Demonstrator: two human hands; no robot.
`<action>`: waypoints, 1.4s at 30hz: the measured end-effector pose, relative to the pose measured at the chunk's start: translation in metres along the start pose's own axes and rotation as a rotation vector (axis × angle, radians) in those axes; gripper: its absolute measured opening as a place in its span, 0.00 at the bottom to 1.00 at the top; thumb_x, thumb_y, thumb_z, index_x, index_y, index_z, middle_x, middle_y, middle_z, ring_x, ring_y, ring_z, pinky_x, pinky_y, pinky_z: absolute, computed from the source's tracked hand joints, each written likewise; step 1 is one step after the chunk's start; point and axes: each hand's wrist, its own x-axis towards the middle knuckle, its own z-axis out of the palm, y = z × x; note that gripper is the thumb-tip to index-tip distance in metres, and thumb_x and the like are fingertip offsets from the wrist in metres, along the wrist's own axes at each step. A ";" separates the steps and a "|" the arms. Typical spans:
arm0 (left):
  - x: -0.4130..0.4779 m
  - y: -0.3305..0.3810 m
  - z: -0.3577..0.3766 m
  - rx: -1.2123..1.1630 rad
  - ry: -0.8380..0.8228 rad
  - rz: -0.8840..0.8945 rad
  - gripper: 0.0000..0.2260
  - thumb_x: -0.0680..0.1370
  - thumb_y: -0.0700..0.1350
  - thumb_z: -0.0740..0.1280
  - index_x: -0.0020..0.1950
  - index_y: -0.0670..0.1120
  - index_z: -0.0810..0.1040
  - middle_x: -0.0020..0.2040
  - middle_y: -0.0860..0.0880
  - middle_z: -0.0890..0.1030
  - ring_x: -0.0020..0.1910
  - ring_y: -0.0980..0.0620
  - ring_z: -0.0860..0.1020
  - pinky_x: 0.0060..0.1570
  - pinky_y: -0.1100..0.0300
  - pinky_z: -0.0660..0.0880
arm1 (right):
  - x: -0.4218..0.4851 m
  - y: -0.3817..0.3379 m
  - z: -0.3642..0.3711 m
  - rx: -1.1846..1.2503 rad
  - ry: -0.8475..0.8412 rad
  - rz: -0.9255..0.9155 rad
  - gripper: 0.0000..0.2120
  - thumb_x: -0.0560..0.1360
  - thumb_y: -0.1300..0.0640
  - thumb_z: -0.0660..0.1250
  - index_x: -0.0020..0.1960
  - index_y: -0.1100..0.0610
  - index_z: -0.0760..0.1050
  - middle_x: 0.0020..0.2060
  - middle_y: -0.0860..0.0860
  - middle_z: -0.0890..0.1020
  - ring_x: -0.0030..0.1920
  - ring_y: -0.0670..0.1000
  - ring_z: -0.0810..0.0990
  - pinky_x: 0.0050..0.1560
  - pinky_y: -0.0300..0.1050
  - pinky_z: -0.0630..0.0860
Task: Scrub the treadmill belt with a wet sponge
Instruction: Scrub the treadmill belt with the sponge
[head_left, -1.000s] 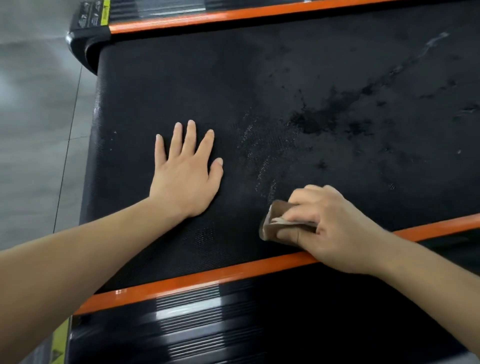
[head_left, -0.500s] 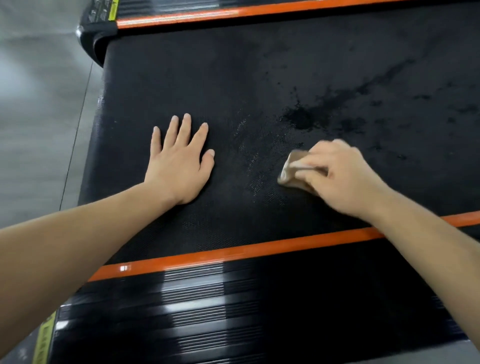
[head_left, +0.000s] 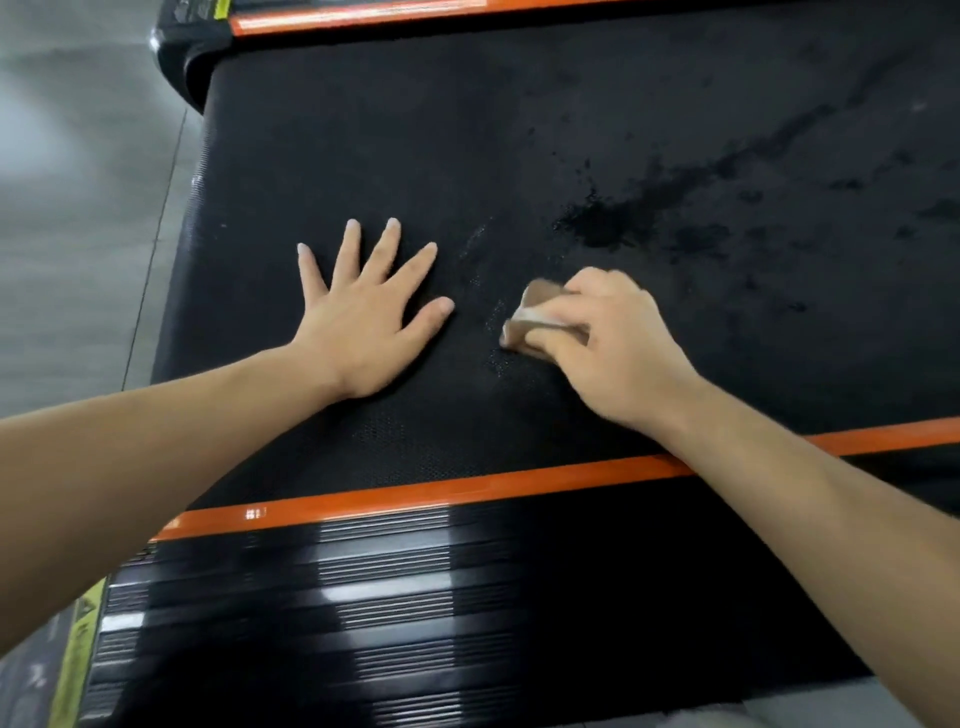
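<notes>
The black textured treadmill belt fills most of the head view. My left hand lies flat on it with the fingers spread. To its right, my right hand grips a small tan sponge and holds it against the belt; my fingers cover most of the sponge. Dark wet patches spread over the belt beyond and to the right of the sponge. Fine pale specks mark the belt just left of the sponge.
An orange stripe borders the belt's near side, with a ribbed black side rail in front of it. A second orange stripe runs along the far side. Grey tiled floor lies to the left.
My right hand moved the sponge away from the near orange stripe, out onto the belt, then slightly back left. My left hand stayed flat and its fingers spread wider.
</notes>
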 end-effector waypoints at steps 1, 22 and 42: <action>-0.001 0.005 0.001 -0.006 -0.004 -0.014 0.33 0.80 0.69 0.42 0.84 0.58 0.48 0.85 0.48 0.42 0.82 0.42 0.36 0.75 0.30 0.35 | -0.006 -0.004 0.000 0.040 -0.020 -0.038 0.09 0.79 0.47 0.68 0.55 0.45 0.85 0.43 0.44 0.73 0.49 0.50 0.70 0.55 0.52 0.69; 0.048 0.012 0.000 -0.126 0.155 0.006 0.26 0.84 0.57 0.54 0.81 0.50 0.59 0.84 0.42 0.49 0.83 0.41 0.42 0.77 0.34 0.37 | 0.058 0.002 0.008 -0.102 0.067 0.078 0.12 0.78 0.48 0.66 0.56 0.47 0.85 0.43 0.48 0.75 0.48 0.53 0.72 0.52 0.51 0.67; 0.099 0.052 -0.008 -0.232 0.148 -0.180 0.27 0.84 0.54 0.53 0.82 0.50 0.54 0.85 0.44 0.47 0.83 0.41 0.40 0.75 0.30 0.35 | 0.156 0.051 -0.001 -0.171 0.136 0.079 0.14 0.80 0.45 0.64 0.59 0.49 0.83 0.45 0.51 0.76 0.49 0.57 0.77 0.51 0.55 0.73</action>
